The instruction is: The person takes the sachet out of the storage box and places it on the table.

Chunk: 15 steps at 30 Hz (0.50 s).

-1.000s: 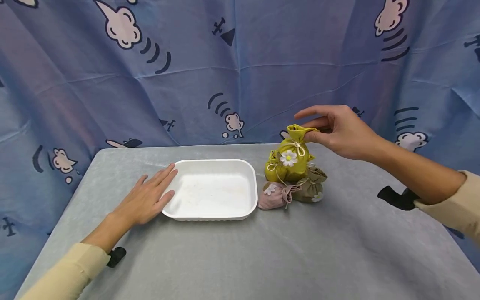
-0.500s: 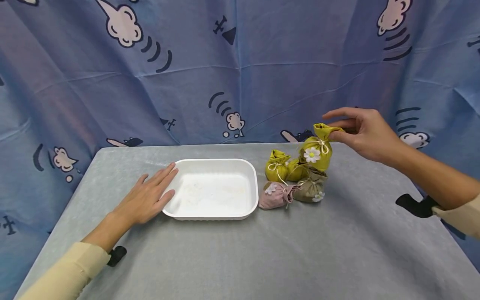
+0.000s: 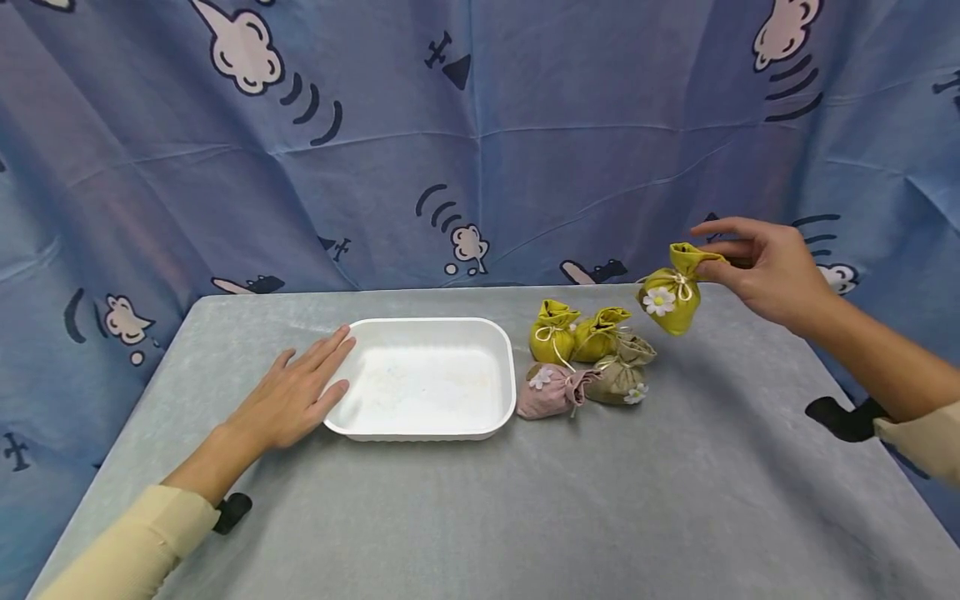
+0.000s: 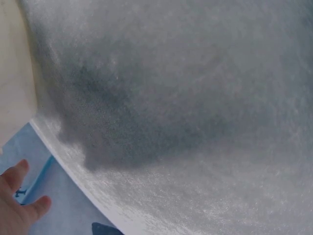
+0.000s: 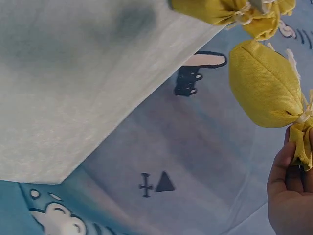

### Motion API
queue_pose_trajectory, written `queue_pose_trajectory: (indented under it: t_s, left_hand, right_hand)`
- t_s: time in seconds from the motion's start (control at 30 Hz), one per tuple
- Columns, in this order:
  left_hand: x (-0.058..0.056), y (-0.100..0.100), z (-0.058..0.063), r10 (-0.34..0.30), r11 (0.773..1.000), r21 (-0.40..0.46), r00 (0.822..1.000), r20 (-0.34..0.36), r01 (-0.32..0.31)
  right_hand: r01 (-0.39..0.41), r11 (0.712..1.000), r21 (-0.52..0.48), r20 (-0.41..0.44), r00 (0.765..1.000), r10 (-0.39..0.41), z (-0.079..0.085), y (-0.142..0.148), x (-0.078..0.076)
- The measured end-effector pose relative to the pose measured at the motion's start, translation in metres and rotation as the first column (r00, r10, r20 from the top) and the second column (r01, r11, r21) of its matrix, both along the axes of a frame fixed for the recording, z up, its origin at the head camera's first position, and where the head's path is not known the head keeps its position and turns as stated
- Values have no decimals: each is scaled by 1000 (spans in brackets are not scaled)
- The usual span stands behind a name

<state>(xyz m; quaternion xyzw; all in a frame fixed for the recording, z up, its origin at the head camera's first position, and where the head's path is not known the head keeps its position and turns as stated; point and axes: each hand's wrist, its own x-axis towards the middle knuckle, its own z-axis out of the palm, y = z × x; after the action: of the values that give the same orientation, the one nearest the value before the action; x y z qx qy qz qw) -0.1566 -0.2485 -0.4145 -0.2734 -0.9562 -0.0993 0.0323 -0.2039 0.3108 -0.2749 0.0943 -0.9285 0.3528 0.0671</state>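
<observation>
My right hand [image 3: 772, 271] pinches the gathered neck of a yellow-green drawstring pouch [image 3: 670, 292] with a white daisy on it. The pouch hangs tilted in the air, right of the other pouches. In the right wrist view the held pouch [image 5: 266, 84] shows its plain back, with fingers round its ruffled top. My left hand [image 3: 295, 398] lies with straight fingers on the left rim of a white plastic tray [image 3: 420, 435]. Two more yellow-green pouches [image 3: 553, 340] stand right of the tray. In front of them lie a pink pouch [image 3: 546, 395] and an olive-brown pouch [image 3: 617, 382].
A grey cloth-covered table [image 3: 480, 517] bears everything. Right behind its far edge hangs a blue printed curtain [image 3: 390, 167]. In the left wrist view mostly the table surface [image 4: 195, 98] shows, with the fingers at the lower left.
My right hand has carried the daisy pouch up and to the right, away from the group, uncovering the second yellow-green pouch behind it. The left hand and tray have stayed put.
</observation>
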Motion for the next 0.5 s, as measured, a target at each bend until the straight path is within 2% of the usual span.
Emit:
queue_pose_trajectory:
  t_s: [0.3,0.5]
  left_hand:
    - [-1,0,-1,-5,1000,5,1000,-23,5]
    - [0,1,0,0,1000,2,1000,-8,0]
  right_hand:
    - [30,1000,8,40,999,-30,-31,14,0]
    - [7,1000,1,70,998,-7,-49,14,0]
